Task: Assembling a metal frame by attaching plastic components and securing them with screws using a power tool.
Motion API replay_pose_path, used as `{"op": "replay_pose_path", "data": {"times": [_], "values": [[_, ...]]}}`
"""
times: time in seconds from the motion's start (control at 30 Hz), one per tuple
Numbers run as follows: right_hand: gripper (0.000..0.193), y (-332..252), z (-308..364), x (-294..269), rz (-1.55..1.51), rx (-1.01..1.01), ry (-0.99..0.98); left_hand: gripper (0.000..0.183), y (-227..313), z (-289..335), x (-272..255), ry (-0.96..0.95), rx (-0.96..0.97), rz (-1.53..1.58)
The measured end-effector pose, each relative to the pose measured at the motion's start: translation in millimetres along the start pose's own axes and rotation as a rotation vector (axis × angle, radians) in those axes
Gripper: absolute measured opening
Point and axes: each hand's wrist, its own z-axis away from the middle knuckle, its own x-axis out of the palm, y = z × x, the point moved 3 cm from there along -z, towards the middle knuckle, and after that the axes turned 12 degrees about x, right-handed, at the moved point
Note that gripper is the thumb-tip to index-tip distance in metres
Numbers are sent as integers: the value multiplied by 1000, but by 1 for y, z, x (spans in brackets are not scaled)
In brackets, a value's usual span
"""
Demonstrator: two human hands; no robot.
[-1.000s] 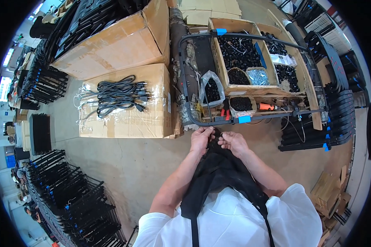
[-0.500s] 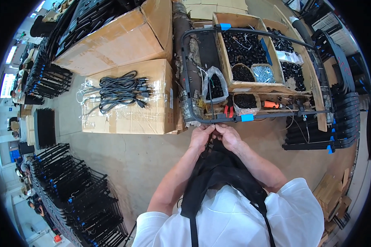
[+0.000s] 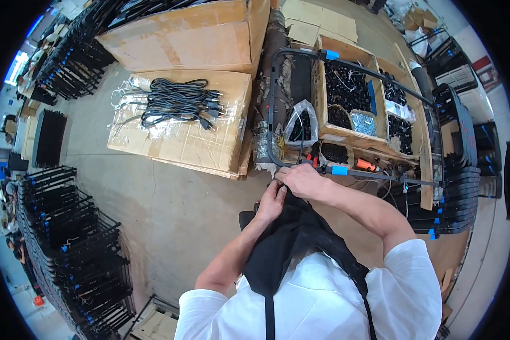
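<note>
My left hand (image 3: 271,204) is closed in front of the upper part of my black apron (image 3: 292,226), its fingers bent inward. Just above it, my right hand (image 3: 304,181) reaches across with its fingertips pressed together. Whatever either hand pinches is too small or hidden to make out. Right beyond the fingers lies the lower left corner of a black tubular frame (image 3: 271,113), which has blue tape (image 3: 339,170) on its near bar. Red-handled pliers (image 3: 315,152) rest just inside that bar.
Inside the frame's outline stands a wooden parts box (image 3: 349,136) with black pieces and silver screws (image 3: 363,123). A clear bag (image 3: 301,123) and an orange-handled tool (image 3: 366,165) lie near. Coiled black cables (image 3: 178,103) sit on a carton (image 3: 170,147) at left. Stacked black frames (image 3: 73,249) stand lower left.
The view has turned slightly, shifting the cartons and frame. My hands, side by side before, have come apart in height: the right now reaches leftward above, the left sits lower.
</note>
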Motion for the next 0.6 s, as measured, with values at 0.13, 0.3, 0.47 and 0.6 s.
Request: {"op": "replay_pose_path", "data": {"times": [0.13,0.3,0.47,0.6], "values": [[19,0,-24,8,178,-178,30,19,-1,5,-7,-6,-89,148],[17,-4,-8,-11,35,-159,-32,19,-6,3,-14,-8,-115,252],[19,10,-6,-8,-10,-48,-23,20,3,-2,-19,-36,-123,118],[18,2,-7,-16,-86,-189,62,20,1,-5,-23,-50,-189,165]]}}
